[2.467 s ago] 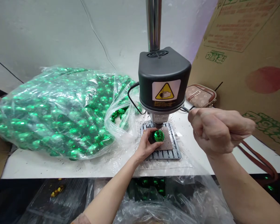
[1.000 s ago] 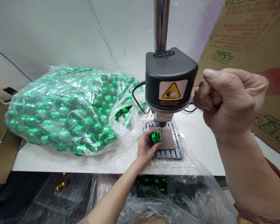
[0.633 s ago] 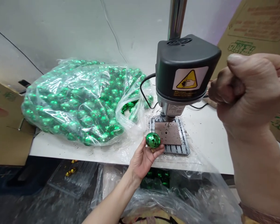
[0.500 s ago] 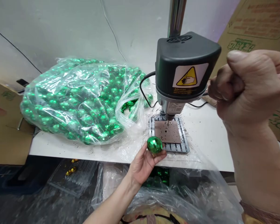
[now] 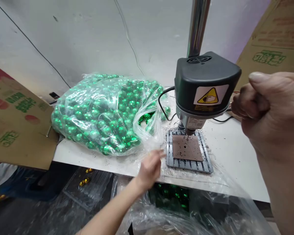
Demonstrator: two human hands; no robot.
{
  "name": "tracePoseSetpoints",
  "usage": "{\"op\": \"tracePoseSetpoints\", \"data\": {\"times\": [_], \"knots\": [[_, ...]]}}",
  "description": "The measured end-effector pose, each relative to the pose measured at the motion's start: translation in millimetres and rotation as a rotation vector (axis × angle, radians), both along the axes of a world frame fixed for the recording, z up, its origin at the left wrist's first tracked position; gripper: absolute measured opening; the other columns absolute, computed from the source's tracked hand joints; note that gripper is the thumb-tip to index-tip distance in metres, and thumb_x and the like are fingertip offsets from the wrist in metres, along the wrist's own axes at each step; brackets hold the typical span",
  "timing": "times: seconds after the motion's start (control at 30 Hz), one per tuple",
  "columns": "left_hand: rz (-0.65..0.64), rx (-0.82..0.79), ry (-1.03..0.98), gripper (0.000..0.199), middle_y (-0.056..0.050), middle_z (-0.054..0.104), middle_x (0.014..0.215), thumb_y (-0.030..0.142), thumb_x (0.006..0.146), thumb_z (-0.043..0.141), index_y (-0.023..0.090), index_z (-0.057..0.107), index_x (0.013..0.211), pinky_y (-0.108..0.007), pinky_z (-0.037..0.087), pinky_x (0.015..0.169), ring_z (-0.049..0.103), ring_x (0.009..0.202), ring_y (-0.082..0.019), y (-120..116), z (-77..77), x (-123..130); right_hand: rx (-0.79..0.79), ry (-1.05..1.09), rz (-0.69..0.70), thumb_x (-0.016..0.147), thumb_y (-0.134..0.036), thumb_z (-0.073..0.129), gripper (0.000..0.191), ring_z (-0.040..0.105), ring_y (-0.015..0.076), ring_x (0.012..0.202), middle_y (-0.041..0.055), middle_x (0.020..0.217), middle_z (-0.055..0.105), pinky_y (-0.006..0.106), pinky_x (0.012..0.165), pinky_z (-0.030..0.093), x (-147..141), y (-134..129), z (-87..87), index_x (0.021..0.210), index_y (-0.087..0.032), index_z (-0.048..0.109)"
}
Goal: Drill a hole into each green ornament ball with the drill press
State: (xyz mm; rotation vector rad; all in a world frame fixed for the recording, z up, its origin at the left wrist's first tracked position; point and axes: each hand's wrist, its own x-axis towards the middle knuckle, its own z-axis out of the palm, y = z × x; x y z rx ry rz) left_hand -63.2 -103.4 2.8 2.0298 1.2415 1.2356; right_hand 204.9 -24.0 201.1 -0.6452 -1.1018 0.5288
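My left hand (image 5: 150,168) is over the table's front edge, between the clear plastic bag and the drill press base (image 5: 189,167). Its fingers are bent and smeared by motion, and no ball shows in it. My right hand (image 5: 275,101) is a closed fist just right of the black drill press head (image 5: 207,83); whatever it grips is hidden. The drill bit (image 5: 187,137) points down above a brown board (image 5: 187,150) with a dark hole in it. Dark shavings lie around the board.
A clear bag of shiny green balls (image 5: 105,114) fills the table's left side. Cardboard boxes (image 5: 19,114) stand at left and right. Below the table edge are more green balls (image 5: 172,195) in plastic. Gold pieces (image 5: 84,181) lie on the left, below table height.
The green ball that was in my left hand is no longer seen there. That hand has turned over and its fingers have bent. The view has shifted; my right hand stays closed beside the drill.
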Motion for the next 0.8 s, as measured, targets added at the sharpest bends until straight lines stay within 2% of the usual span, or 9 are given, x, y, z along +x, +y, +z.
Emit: {"op": "tracePoseSetpoints", "data": {"times": [0.1, 0.17, 0.23, 0.3, 0.4, 0.5, 0.6, 0.67, 0.8], "knots": [[0.195, -0.126, 0.147, 0.030, -0.013, 0.076, 0.115, 0.006, 0.083, 0.062, 0.024, 0.077, 0.102, -0.056, 0.052, 0.113, 0.070, 0.121, -0.036, 99.7, 32.9, -14.2, 0.030, 0.026, -0.008, 0.072, -0.023, 0.076, 0.048, 0.028, 0.0060, 0.033, -0.0055, 0.038, 0.033, 0.031, 0.035, 0.011, -0.2, 1.5, -2.8, 0.042, -0.022, 0.038], [0.251, -0.259, 0.258, 0.028, -0.017, 0.074, 0.114, 0.002, 0.072, 0.068, 0.021, 0.074, 0.092, -0.059, 0.047, 0.114, 0.067, 0.124, -0.041, 156.8, 45.4, -21.8, 0.044, 0.026, -0.011, 0.073, -0.023, 0.076, 0.047, 0.029, 0.0062, 0.033, -0.0054, 0.039, 0.033, 0.031, 0.035, 0.012, 0.5, 2.8, -4.5, 0.042, -0.021, 0.041], [0.241, -0.312, 0.293, 0.025, -0.017, 0.074, 0.104, 0.001, 0.066, 0.072, 0.021, 0.071, 0.082, -0.058, 0.046, 0.113, 0.067, 0.121, -0.043, 196.5, 48.8, -26.2, 0.050, 0.008, -0.006, 0.075, -0.023, 0.075, 0.047, 0.031, 0.0070, 0.034, -0.0053, 0.039, 0.033, 0.032, 0.037, 0.016, 1.8, 3.8, -5.7, 0.042, -0.021, 0.041], [0.193, -0.342, 0.308, 0.024, -0.014, 0.075, 0.095, 0.002, 0.063, 0.073, 0.021, 0.070, 0.078, -0.054, 0.049, 0.109, 0.069, 0.114, -0.041, 218.8, 47.1, -28.8, 0.059, -0.015, -0.003, 0.078, -0.023, 0.074, 0.047, 0.032, 0.0071, 0.035, -0.0052, 0.040, 0.033, 0.032, 0.039, 0.017, 2.9, 4.3, -6.3, 0.043, -0.021, 0.042], [0.124, -0.379, 0.339, 0.027, -0.007, 0.076, 0.091, 0.005, 0.059, 0.074, 0.021, 0.072, 0.081, -0.046, 0.054, 0.102, 0.071, 0.102, -0.034, 228.8, 44.7, -34.3, 0.074, -0.039, 0.013, 0.080, -0.022, 0.073, 0.049, 0.033, 0.0072, 0.036, -0.0052, 0.040, 0.033, 0.033, 0.040, 0.019, 3.5, 3.9, -7.0, 0.043, -0.020, 0.042], [0.148, -0.367, 0.365, 0.040, -0.005, 0.075, 0.095, 0.008, 0.056, 0.077, 0.020, 0.073, 0.093, -0.042, 0.054, 0.098, 0.069, 0.098, -0.031, 223.0, 47.2, -42.2, 0.079, -0.054, 0.010, 0.084, -0.022, 0.071, 0.049, 0.034, 0.0066, 0.038, -0.0054, 0.042, 0.032, 0.032, 0.042, 0.020, 3.2, 2.3, -8.1, 0.044, -0.020, 0.042], [0.228, -0.327, 0.381, 0.055, -0.008, 0.073, 0.102, 0.013, 0.060, 0.080, 0.016, 0.071, 0.113, -0.044, 0.052, 0.100, 0.067, 0.102, -0.033, 207.3, 51.0, -46.2, 0.088, -0.066, -0.011, 0.086, -0.020, 0.070, 0.049, 0.033, 0.0052, 0.040, -0.0059, 0.044, 0.032, 0.031, 0.044, 0.021, 2.9, 0.9, -9.3, 0.046, -0.019, 0.043], [0.253, -0.320, 0.384, 0.055, -0.009, 0.073, 0.105, 0.017, 0.068, 0.077, 0.017, 0.068, 0.122, -0.043, 0.051, 0.099, 0.067, 0.102, -0.032, 193.4, 53.8, -44.9, 0.103, -0.070, -0.008, 0.087, -0.020, 0.069, 0.049, 0.033, 0.0053, 0.040, -0.0060, 0.044, 0.032, 0.031, 0.044, 0.022, 2.8, 0.9, -9.7, 0.046, -0.019, 0.043], [0.258, -0.349, 0.337, 0.043, -0.001, 0.067, 0.086, 0.022, 0.075, 0.074, 0.022, 0.067, 0.118, -0.037, 0.051, 0.084, 0.065, 0.083, -0.025, 163.9, 63.2, -35.6, 0.123, -0.068, 0.003, 0.087, -0.019, 0.069, 0.049, 0.034, 0.0057, 0.039, -0.0059, 0.043, 0.033, 0.032, 0.043, 0.021, 2.6, 2.7, -9.7, 0.046, -0.019, 0.043]]}}
